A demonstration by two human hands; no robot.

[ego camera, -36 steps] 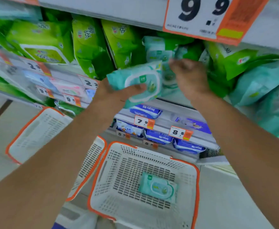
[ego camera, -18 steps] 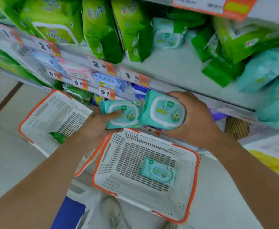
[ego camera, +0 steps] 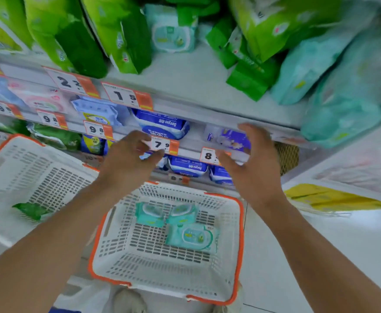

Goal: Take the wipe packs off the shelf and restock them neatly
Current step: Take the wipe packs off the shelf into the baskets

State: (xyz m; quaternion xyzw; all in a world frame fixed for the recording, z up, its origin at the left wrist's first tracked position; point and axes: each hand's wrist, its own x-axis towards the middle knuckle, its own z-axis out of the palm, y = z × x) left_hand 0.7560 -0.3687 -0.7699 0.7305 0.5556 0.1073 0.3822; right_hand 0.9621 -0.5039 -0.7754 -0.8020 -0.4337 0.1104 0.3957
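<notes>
— Both hands empty? 
— Yes: left hand [ego camera: 129, 163] and right hand [ego camera: 251, 168] hover with fingers spread, gripping nothing, above the basket [ego camera: 239, 233].
— And the packs?
— Three teal packs [ego camera: 190, 236] lie toward the basket's far edge; two look blurred, perhaps tilted. One more [ego camera: 170, 35] stands at the shelf [ego camera: 185, 80] back.

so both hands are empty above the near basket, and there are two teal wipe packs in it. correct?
Not quite: the head view shows three teal wipe packs in the near basket, two side by side toward the shelf and one nearer the person. The rest holds: left hand and right hand are both empty and open above it.
</notes>
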